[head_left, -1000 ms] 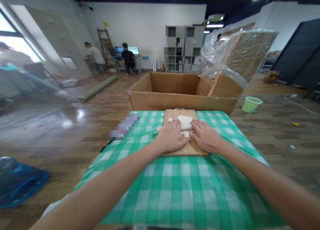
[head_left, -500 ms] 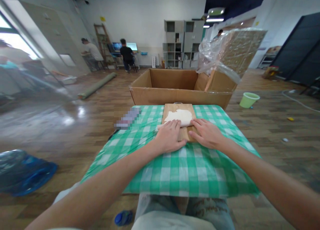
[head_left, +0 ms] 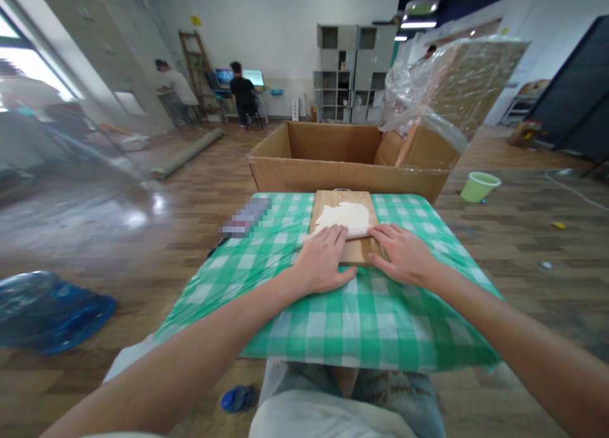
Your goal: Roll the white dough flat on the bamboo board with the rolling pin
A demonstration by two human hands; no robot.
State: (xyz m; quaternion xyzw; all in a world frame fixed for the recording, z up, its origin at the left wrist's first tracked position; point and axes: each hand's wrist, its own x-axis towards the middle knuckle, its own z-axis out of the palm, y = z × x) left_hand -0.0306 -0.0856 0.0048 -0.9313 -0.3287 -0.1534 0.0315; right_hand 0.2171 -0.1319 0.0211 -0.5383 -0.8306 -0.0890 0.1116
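A flat, pale sheet of dough (head_left: 345, 214) lies on a wooden cutting board (head_left: 356, 254). Its near edge is a thick pale roll running left to right under my fingers; whether that is rolled-up dough alone is hard to make out. My left hand (head_left: 324, 258) rests on the left part of this roll, fingers laid out forward and thumb pointing right. At the roll's right end my right hand (head_left: 403, 254) touches with its fingertips, its thumb over the board's near right corner. Both hands are open, palms down.
The board sits on a table with a green-and-white checked cloth (head_left: 309, 330). A blurred-out flat object (head_left: 246, 218) lies at its left edge. Beyond stands a large cardboard box (head_left: 342, 174). A green bucket (head_left: 479, 186) and a blue plastic bag (head_left: 52, 314) are on the floor.
The view has tilted slightly downward, so the scene sits a little higher. Both hands remain on the dough's near edge, with hardly any visible shift against the board.
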